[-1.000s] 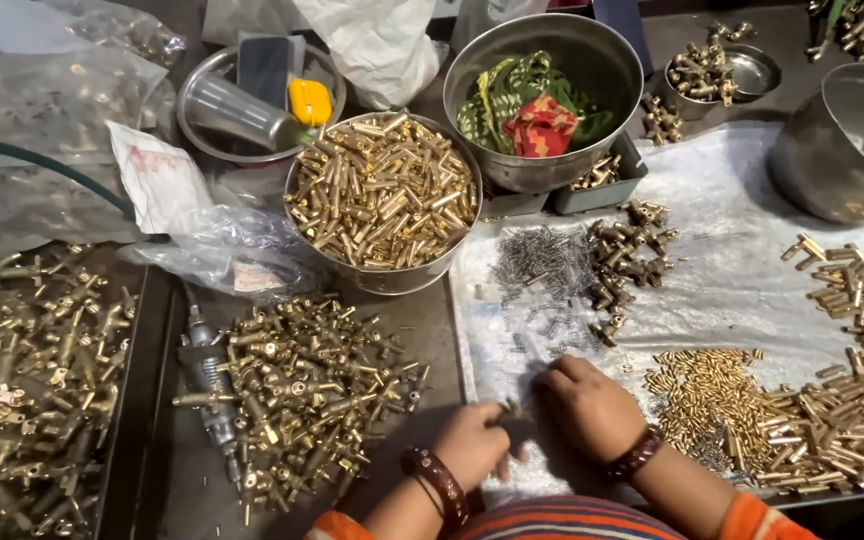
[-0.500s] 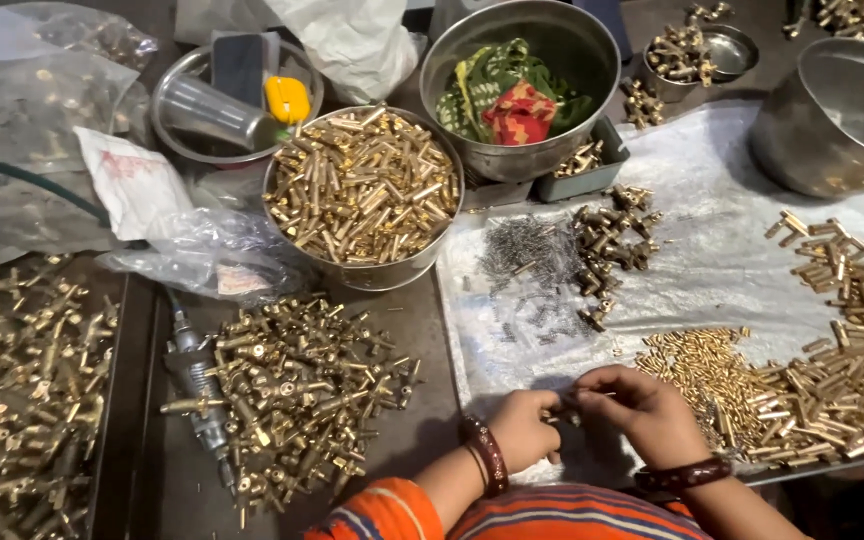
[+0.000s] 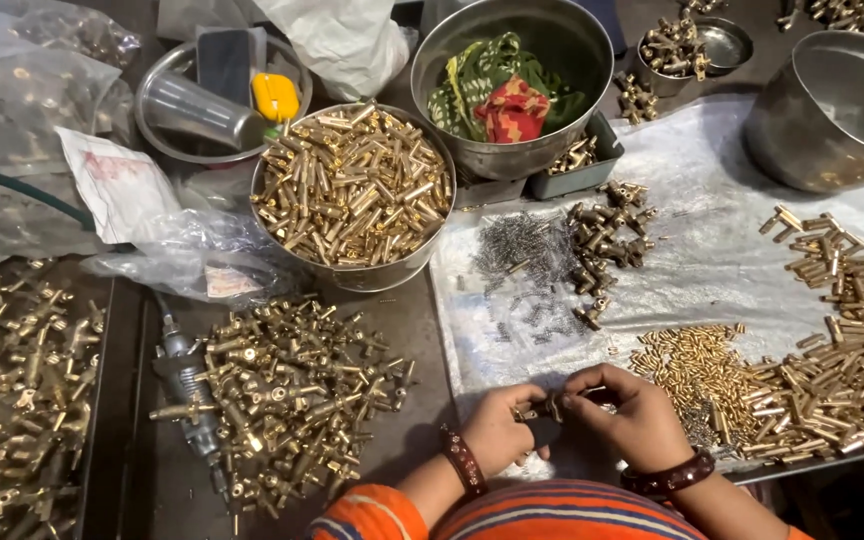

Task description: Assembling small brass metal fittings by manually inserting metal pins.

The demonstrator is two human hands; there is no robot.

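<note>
1. The left hand (image 3: 500,430) and right hand (image 3: 624,415) are now sitting closer together than before, low on the white sheet (image 3: 732,270).
2. Both are pinching one small brass part (image 3: 553,405) between them.
3. Fingers are hiding most of that part.

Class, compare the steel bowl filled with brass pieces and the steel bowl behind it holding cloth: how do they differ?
The brass-filled bowl is heaped to its rim with golden tubular pieces; the cloth bowl holds only folded green and red fabric, walls mostly bare. The brass-filled bowl sits nearer the hands; the cloth bowl rests on grey trays. Both are round, shiny metal.
</note>
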